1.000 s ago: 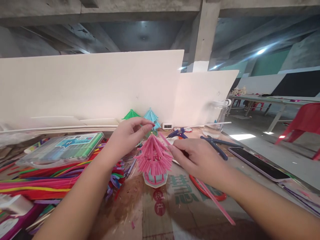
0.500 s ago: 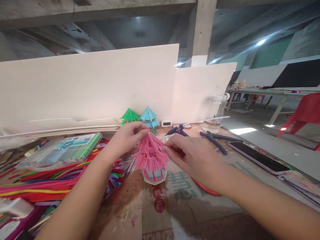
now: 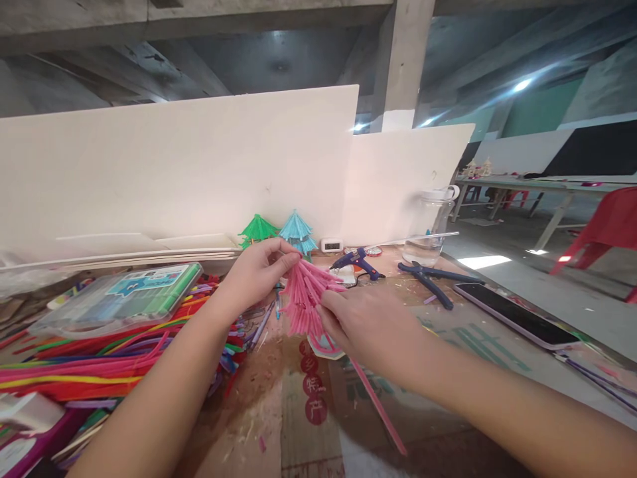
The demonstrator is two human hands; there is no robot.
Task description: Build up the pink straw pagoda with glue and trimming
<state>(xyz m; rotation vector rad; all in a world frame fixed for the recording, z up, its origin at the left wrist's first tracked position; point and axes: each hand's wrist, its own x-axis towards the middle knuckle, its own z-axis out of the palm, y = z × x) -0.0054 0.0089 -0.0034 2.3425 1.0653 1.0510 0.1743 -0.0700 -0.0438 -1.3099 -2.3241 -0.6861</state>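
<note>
Mid-frame, the pink model [image 3: 304,307] now leans, steadied by the pinching left hand [image 3: 261,271]; the right hand [image 3: 371,325] clamps a pink strip [image 3: 379,407].

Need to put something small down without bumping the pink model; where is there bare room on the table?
Two mostly bare patches: tabletop between the phone and right forearm, and, bar a few scraps, tabletop between the left forearm and the long pink strip. Crowded: left, with marker case and colourful strips; back, with glue gun and clock.
</note>
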